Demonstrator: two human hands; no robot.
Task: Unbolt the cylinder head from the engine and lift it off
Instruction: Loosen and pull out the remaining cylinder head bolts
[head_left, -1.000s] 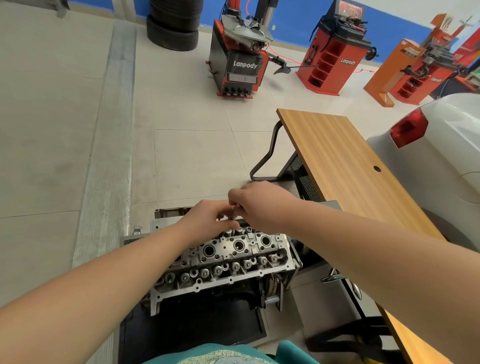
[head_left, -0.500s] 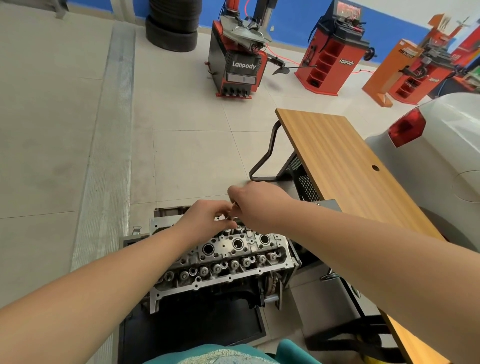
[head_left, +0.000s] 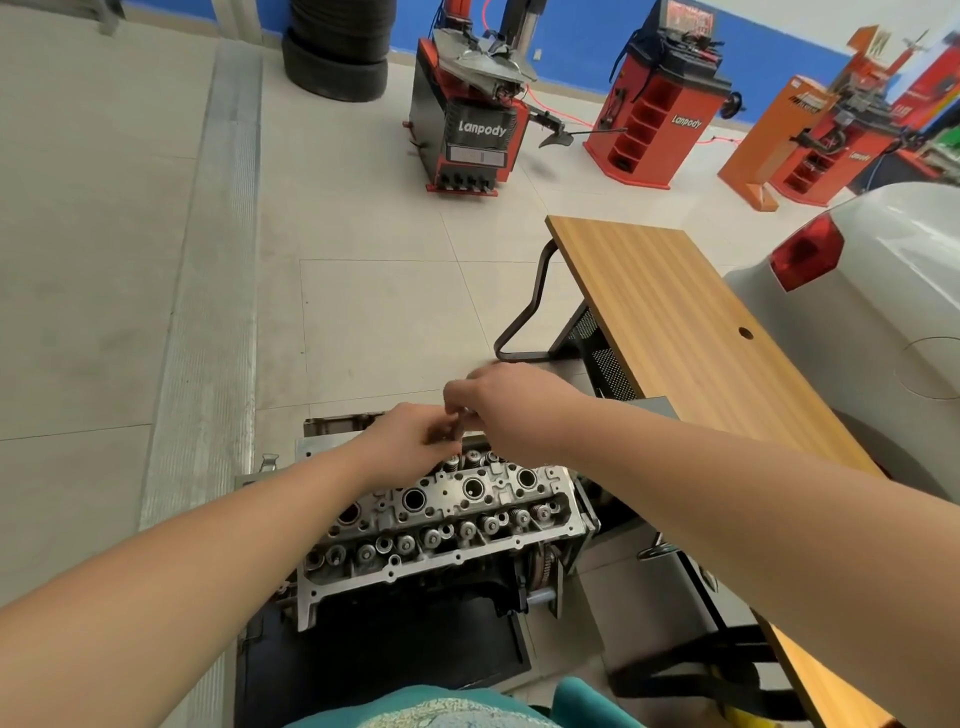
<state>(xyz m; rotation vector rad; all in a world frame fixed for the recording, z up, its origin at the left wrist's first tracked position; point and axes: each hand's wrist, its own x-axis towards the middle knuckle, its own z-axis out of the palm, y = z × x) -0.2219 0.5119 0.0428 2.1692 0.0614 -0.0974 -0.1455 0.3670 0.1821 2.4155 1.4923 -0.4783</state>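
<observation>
So the cylinder head is sitting on top of the engine, low in the middle of the scene, down on a dark stand on the floor rather than up on the counter. Four big round bores run along the middle of it, though the leftmost one is partly behind the forearm, and there's a row of valve springs along the near edge. Both hands meet over the far edge of the head. The left hand has its fingers curled in, pinching a small dark metal piece that sticks up between the two hands. The right hand comes in from the right with its fingers bunched together on the same piece from above. It's blurry, so I can't tell what the piece actually is. The wooden counter is on the right, just past the engine, running away to the far side. Right of that is one white car with a red tail light. Way at the back there are three red shop machines, the left one reading Lanpody, plus one stack of tyres at the far left.
</observation>
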